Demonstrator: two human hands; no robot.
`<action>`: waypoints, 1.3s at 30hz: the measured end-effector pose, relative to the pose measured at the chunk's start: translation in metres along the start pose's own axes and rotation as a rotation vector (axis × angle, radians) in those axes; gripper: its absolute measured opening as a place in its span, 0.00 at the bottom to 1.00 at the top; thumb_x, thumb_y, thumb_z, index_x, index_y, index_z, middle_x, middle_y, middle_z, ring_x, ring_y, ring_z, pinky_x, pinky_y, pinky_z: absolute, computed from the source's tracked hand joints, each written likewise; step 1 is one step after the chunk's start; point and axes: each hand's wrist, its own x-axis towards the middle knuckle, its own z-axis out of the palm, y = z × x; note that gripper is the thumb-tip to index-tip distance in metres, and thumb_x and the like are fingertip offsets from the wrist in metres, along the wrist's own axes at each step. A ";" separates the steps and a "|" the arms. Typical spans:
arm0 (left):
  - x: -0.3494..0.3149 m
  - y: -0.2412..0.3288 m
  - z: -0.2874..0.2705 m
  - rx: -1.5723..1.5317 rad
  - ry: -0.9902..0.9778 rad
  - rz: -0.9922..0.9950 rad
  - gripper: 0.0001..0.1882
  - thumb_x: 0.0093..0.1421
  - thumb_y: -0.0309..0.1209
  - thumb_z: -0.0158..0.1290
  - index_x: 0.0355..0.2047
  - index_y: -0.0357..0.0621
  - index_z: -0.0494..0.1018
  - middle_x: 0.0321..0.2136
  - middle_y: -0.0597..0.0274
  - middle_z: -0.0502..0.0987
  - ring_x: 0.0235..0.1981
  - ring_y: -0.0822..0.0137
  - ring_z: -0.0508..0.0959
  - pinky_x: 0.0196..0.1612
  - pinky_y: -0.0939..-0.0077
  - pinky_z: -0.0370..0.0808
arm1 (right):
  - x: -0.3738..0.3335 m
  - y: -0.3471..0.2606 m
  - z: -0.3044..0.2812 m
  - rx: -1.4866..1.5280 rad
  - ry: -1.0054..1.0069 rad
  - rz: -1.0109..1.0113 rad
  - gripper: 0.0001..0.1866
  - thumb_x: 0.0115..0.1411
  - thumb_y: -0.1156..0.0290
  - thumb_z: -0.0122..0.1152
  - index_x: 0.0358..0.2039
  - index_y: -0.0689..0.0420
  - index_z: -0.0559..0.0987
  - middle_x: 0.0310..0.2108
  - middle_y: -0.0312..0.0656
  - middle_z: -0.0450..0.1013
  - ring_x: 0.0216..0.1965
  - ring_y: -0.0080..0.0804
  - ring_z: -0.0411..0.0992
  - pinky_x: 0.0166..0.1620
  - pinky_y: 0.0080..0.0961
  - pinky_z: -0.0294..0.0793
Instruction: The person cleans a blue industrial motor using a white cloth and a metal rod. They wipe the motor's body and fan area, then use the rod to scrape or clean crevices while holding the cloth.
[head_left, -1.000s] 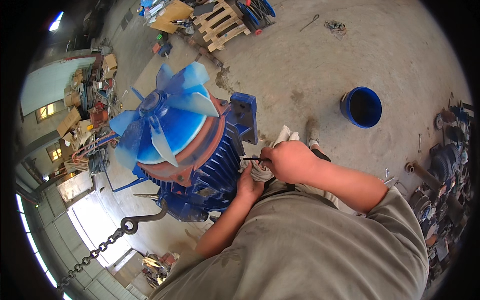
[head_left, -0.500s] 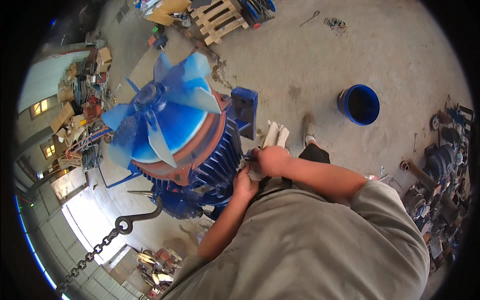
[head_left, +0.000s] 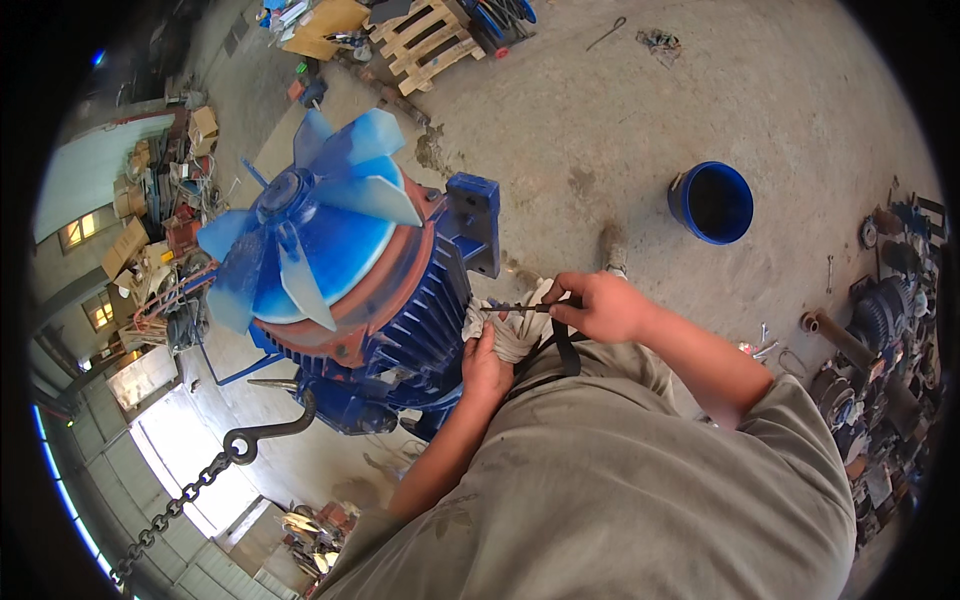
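Observation:
In front of my waist, my left hand (head_left: 486, 372) is closed on pale cloth work gloves (head_left: 516, 338), bunched beside the motor's ribbed side. My right hand (head_left: 598, 304), a little to the right, pinches one end of a thin dark rod (head_left: 515, 308). The rod lies level across the gloves, and its other end reaches to my left fingertips; whether those fingers touch it I cannot tell. Close on the left stands a large blue electric motor (head_left: 420, 310), with a blue-white fan (head_left: 300, 215) on its end and a reddish-brown rim around it.
A dark hook (head_left: 275, 430) on a chain (head_left: 165, 520) hangs left of the motor. On the floor to the right stands a blue bucket (head_left: 712, 203). Metal parts (head_left: 880, 330) are heaped at the far right. A wooden pallet (head_left: 425, 45) lies at the back, and clutter lines the left wall.
My right hand has moved right, away from my left, drawing the thin dark rod into view. My left hand stays by the motor with the gloves. The whole view has shifted slightly.

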 end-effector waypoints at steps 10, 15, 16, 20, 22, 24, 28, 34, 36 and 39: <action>0.008 0.003 -0.008 -0.167 -0.095 -0.154 0.25 0.74 0.26 0.45 0.70 0.43 0.65 0.65 0.54 0.75 0.61 0.57 0.77 0.65 0.58 0.73 | -0.003 0.011 0.011 0.015 0.062 -0.027 0.12 0.64 0.62 0.66 0.45 0.53 0.84 0.28 0.50 0.81 0.33 0.49 0.81 0.39 0.42 0.78; -0.004 0.014 0.005 -0.074 -0.172 -0.171 0.25 0.73 0.32 0.43 0.70 0.47 0.65 0.64 0.53 0.77 0.53 0.59 0.80 0.57 0.64 0.76 | -0.018 0.024 -0.002 0.091 -0.051 0.104 0.11 0.66 0.66 0.66 0.46 0.56 0.84 0.25 0.42 0.79 0.26 0.30 0.76 0.34 0.31 0.74; -0.005 0.015 0.008 -0.065 -0.183 -0.166 0.25 0.76 0.40 0.42 0.69 0.47 0.66 0.60 0.52 0.79 0.49 0.59 0.81 0.52 0.67 0.78 | -0.020 0.027 -0.003 0.191 -0.081 0.113 0.11 0.67 0.67 0.66 0.47 0.56 0.84 0.24 0.39 0.79 0.26 0.26 0.74 0.33 0.29 0.73; -0.010 0.026 0.020 0.063 -0.178 -0.087 0.28 0.79 0.54 0.35 0.62 0.49 0.72 0.49 0.58 0.81 0.33 0.60 0.81 0.36 0.64 0.78 | -0.020 0.038 0.006 0.520 -0.160 0.034 0.09 0.71 0.70 0.64 0.48 0.57 0.83 0.25 0.30 0.75 0.27 0.17 0.69 0.33 0.24 0.71; -0.009 0.035 0.026 0.085 -0.092 -0.192 0.25 0.79 0.51 0.36 0.60 0.49 0.72 0.46 0.60 0.81 0.28 0.61 0.79 0.32 0.63 0.77 | -0.016 0.044 0.015 0.445 -0.131 0.109 0.10 0.71 0.69 0.64 0.50 0.57 0.83 0.27 0.31 0.76 0.29 0.17 0.70 0.34 0.22 0.70; -0.008 0.041 0.032 0.116 -0.029 -0.243 0.21 0.79 0.47 0.37 0.58 0.49 0.73 0.43 0.62 0.81 0.26 0.62 0.79 0.30 0.64 0.75 | -0.013 0.049 0.022 0.492 -0.126 0.112 0.10 0.72 0.69 0.64 0.50 0.57 0.83 0.29 0.31 0.77 0.30 0.17 0.71 0.35 0.22 0.71; -0.012 0.034 0.039 0.121 0.093 -0.224 0.17 0.78 0.39 0.39 0.54 0.48 0.75 0.36 0.62 0.80 0.25 0.62 0.78 0.27 0.68 0.74 | -0.015 0.061 0.026 0.582 -0.127 0.128 0.10 0.72 0.71 0.63 0.51 0.58 0.82 0.32 0.32 0.78 0.32 0.18 0.73 0.38 0.22 0.74; -0.006 0.028 0.022 -0.219 -0.135 -0.368 0.17 0.77 0.37 0.40 0.58 0.55 0.75 0.33 0.59 0.80 0.28 0.63 0.79 0.26 0.70 0.73 | -0.032 0.073 0.008 0.585 -0.067 0.140 0.10 0.72 0.67 0.64 0.49 0.57 0.83 0.29 0.33 0.77 0.30 0.18 0.72 0.37 0.22 0.72; -0.009 0.031 0.020 -0.253 -0.195 -0.339 0.17 0.77 0.38 0.40 0.59 0.55 0.74 0.34 0.59 0.81 0.29 0.63 0.79 0.25 0.71 0.73 | -0.034 0.072 0.003 0.529 -0.046 0.148 0.10 0.72 0.68 0.63 0.50 0.57 0.83 0.30 0.33 0.77 0.31 0.18 0.72 0.37 0.22 0.72; -0.018 0.031 0.030 -0.114 -0.172 -0.184 0.17 0.77 0.38 0.42 0.58 0.52 0.76 0.34 0.58 0.81 0.29 0.62 0.80 0.23 0.72 0.71 | -0.029 0.065 0.001 0.512 -0.092 0.108 0.11 0.72 0.68 0.63 0.50 0.58 0.82 0.29 0.33 0.77 0.31 0.18 0.71 0.37 0.22 0.72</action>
